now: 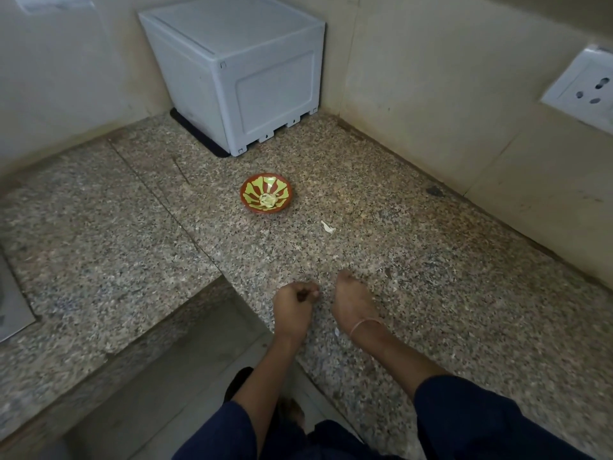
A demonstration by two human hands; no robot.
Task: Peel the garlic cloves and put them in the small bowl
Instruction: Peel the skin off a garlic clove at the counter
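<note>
Head view, bowl: a small round red-brown bowl [266,197] with yellow-green petal stripes inside stands on the speckled granite counter [431,277], well beyond both hands.
Bowl contents: a little heap of pale peeled garlic cloves [267,201] lies at the bottom centre.
Box: a pale grey plastic box [232,68], closed on every visible side, sits in the corner on a black mat [195,132]; its contents are hidden.
Loose bits: a white papery garlic skin scrap [328,227] lies on the counter to the right of the bowl, not touching it.
Left hand: the left hand [292,307] is curled in a loose fist near the counter edge, thumb against the fingers; whether it holds anything I cannot tell.
Right hand: the right hand [353,303] shows its back, fingers tucked under and out of sight, so its grip cannot be told; a thin thread bracelet [365,325] circles the wrist.
Wall: a white wall socket [580,88] is on the right.
</note>
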